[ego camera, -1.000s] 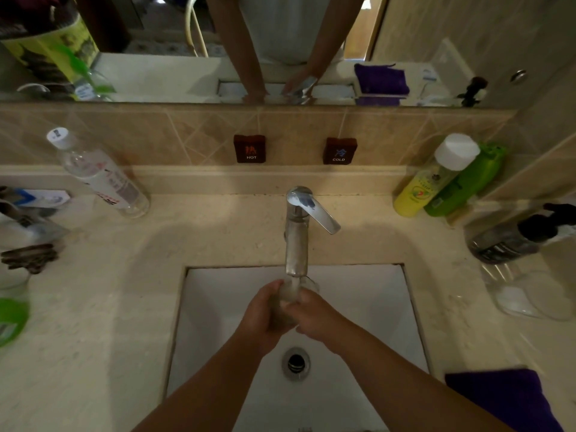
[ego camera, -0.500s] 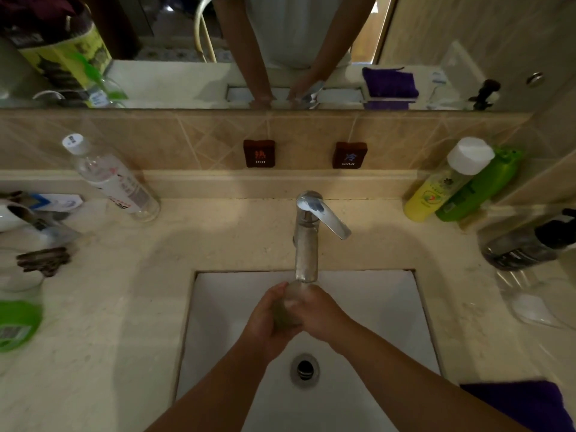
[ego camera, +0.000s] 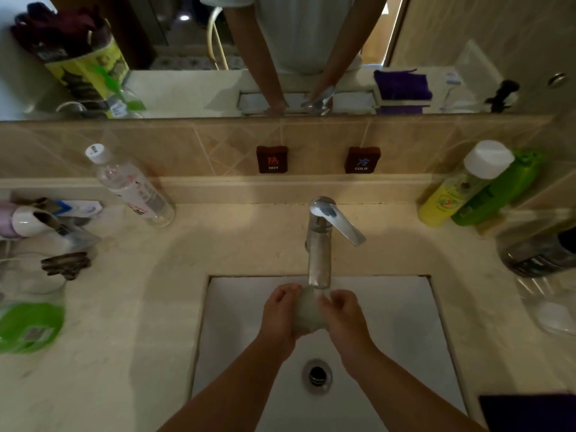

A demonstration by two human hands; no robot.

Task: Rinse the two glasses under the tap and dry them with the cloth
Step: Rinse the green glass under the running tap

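Note:
A clear glass (ego camera: 307,310) sits between both hands just under the spout of the chrome tap (ego camera: 319,244), over the white sink (ego camera: 405,322). My left hand (ego camera: 279,316) wraps its left side and my right hand (ego camera: 341,316) wraps its right side. Much of the glass is hidden by my fingers. A second clear glass (ego camera: 551,304) lies on the counter at the far right. The purple cloth (ego camera: 530,413) lies at the bottom right corner of the counter.
A clear bottle (ego camera: 131,185) leans at the back left. Yellow (ego camera: 458,185) and green (ego camera: 498,188) bottles stand at the back right, a dark pump bottle (ego camera: 539,247) beside them. Toiletries and a green-labelled container (ego camera: 28,322) crowd the left counter. The drain (ego camera: 316,374) lies below my hands.
Both hands have shifted around the glass under the spout, with the fingers now more spread on its sides. The head camera has tilted slightly, sliding the scene down and right.

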